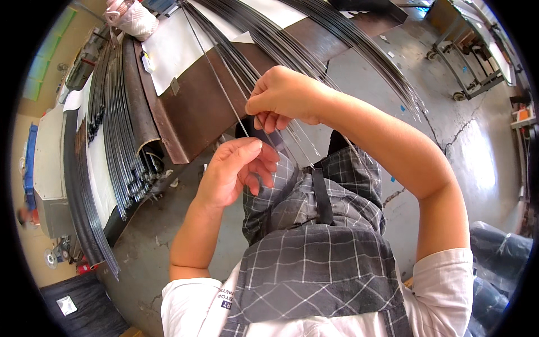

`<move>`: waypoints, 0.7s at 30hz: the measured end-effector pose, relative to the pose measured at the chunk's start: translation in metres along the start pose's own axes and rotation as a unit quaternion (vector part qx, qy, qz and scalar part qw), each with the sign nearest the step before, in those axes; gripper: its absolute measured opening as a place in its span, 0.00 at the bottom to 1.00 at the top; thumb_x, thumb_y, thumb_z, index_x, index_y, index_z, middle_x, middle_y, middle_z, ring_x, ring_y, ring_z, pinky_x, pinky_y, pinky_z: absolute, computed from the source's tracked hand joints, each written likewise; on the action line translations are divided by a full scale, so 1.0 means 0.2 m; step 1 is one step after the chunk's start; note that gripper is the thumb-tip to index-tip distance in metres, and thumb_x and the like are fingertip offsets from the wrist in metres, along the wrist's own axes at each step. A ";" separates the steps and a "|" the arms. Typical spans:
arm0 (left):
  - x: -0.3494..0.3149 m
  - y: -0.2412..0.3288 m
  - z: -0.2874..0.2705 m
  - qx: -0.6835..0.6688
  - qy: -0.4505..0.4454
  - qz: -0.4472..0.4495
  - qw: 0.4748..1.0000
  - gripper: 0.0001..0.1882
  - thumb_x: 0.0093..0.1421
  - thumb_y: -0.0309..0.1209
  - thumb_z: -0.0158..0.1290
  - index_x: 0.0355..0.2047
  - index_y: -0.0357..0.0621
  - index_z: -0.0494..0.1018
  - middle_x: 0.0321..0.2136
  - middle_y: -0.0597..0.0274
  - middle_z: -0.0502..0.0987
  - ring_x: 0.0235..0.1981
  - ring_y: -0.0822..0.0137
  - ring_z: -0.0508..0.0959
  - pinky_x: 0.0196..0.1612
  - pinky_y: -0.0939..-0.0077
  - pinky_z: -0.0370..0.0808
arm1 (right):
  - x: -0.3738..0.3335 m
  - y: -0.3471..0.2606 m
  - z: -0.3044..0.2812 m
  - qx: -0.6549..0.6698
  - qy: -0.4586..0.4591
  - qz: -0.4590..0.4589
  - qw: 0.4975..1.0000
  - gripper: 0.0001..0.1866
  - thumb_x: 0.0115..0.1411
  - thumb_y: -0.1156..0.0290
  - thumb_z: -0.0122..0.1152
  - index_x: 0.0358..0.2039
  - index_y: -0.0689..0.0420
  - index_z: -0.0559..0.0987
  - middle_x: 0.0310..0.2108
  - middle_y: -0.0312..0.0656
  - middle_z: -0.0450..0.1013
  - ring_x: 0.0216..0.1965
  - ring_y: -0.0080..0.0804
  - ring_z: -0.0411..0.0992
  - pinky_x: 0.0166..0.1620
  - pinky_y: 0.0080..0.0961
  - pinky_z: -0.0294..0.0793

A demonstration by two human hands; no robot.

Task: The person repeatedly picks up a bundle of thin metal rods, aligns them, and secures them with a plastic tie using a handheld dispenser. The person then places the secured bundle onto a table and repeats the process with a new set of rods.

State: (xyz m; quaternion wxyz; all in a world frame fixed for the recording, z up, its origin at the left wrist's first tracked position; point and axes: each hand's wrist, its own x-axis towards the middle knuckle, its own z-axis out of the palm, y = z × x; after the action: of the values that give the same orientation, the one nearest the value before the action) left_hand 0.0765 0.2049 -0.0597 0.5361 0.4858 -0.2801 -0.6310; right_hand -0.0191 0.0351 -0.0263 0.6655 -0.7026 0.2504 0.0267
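Note:
My left hand [236, 171] is in front of the table edge, thumb and forefinger closed on the end of a thin dark cable [222, 84]. This cable runs back up to the far edge of the view, apart from the others. Above and to the right, my right hand [289, 98] is bent down at the wrist with its fingertips pinched. Whatever lies between them is hidden. Behind and below the right hand passes a bundle of similar cables [241, 67], their thin ends hanging over my checked apron [314, 264].
More cable bundles lie across the brown metal table [202, 115] and hang past its right side [387, 67]. At left, dark tubes [118, 123] fill a rack. A ball of pale twine [140, 22] stands at the back. A wheeled cart [471, 73] is far right; wrapped bundles [499, 253] lie lower right.

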 end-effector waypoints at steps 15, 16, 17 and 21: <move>-0.03 -0.03 -0.02 -0.017 0.045 0.007 0.999 0.18 0.60 0.39 0.47 0.31 0.34 0.74 0.25 0.56 0.76 0.20 0.69 0.77 0.14 0.85 0.69 | 0.05 0.02 0.04 0.002 -0.048 0.018 0.999 0.10 0.53 0.67 0.58 0.23 0.62 0.75 0.21 0.39 0.74 0.18 0.21 0.70 0.22 0.16 0.67; -0.03 -0.03 -0.02 -0.028 0.046 0.005 0.999 0.18 0.60 0.40 0.46 0.30 0.34 0.74 0.24 0.56 0.76 0.19 0.69 0.77 0.14 0.85 0.69 | 0.05 0.02 0.04 -0.004 -0.048 0.022 0.999 0.10 0.53 0.67 0.58 0.23 0.62 0.75 0.21 0.39 0.74 0.18 0.21 0.70 0.22 0.16 0.67; -0.03 -0.03 -0.02 -0.031 0.046 0.007 0.998 0.18 0.61 0.40 0.46 0.29 0.34 0.74 0.24 0.56 0.76 0.19 0.69 0.77 0.14 0.85 0.68 | 0.05 0.02 0.04 -0.010 -0.047 0.026 0.998 0.10 0.53 0.67 0.58 0.23 0.62 0.75 0.21 0.39 0.74 0.18 0.21 0.70 0.21 0.16 0.67; -0.03 -0.03 -0.02 -0.019 0.042 0.015 0.999 0.17 0.60 0.40 0.47 0.27 0.36 0.73 0.23 0.58 0.76 0.18 0.70 0.76 0.14 0.86 0.68 | 0.04 0.01 0.05 -0.020 -0.035 0.024 0.999 0.10 0.53 0.67 0.58 0.23 0.62 0.75 0.20 0.39 0.74 0.18 0.21 0.70 0.21 0.17 0.67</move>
State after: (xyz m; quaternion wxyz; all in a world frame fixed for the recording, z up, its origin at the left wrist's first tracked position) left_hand 0.0779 0.2134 -0.0637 0.5658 0.4975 -0.2530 -0.6069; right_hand -0.0102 0.0421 -0.0327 0.6588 -0.7081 0.2438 0.0722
